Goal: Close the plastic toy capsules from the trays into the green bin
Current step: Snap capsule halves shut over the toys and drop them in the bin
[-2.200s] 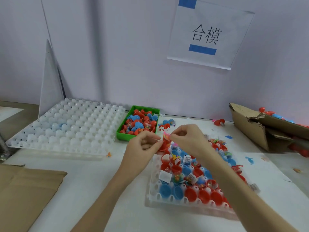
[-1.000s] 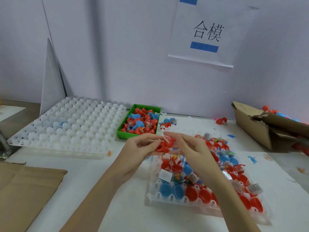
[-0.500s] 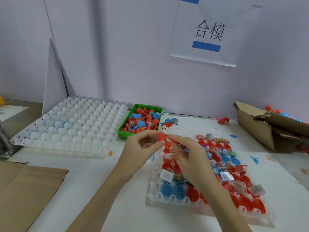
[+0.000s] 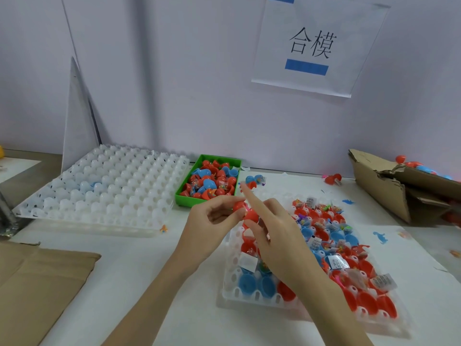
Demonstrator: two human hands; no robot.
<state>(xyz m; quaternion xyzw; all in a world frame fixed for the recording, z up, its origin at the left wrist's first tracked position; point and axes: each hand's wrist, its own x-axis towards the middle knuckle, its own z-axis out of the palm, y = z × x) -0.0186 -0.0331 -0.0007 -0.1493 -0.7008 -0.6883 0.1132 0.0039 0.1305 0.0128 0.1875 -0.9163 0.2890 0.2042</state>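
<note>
A red capsule (image 4: 245, 211) is held between both hands above the near tray's far left corner. My left hand (image 4: 212, 227) pinches it with thumb and fingertips. My right hand (image 4: 277, 236) holds its other side with thumb and lower fingers, index finger pointing up and away. The clear tray (image 4: 234, 288) below holds several open red and blue capsule halves with small packets and toys. The green bin (image 4: 187, 197) behind the hands is full of red and blue capsules.
A large white tray (image 4: 112, 188) with hollow cells lies at the left. Flat cardboard (image 4: 37, 283) covers the near left corner. A torn cardboard box (image 4: 399, 188) with capsules sits at the right. Loose capsules (image 4: 254, 181) lie by the bin.
The two hands have pressed the red capsule halves together between them. My right index finger has lifted off and now points up. The view has shifted slightly.
</note>
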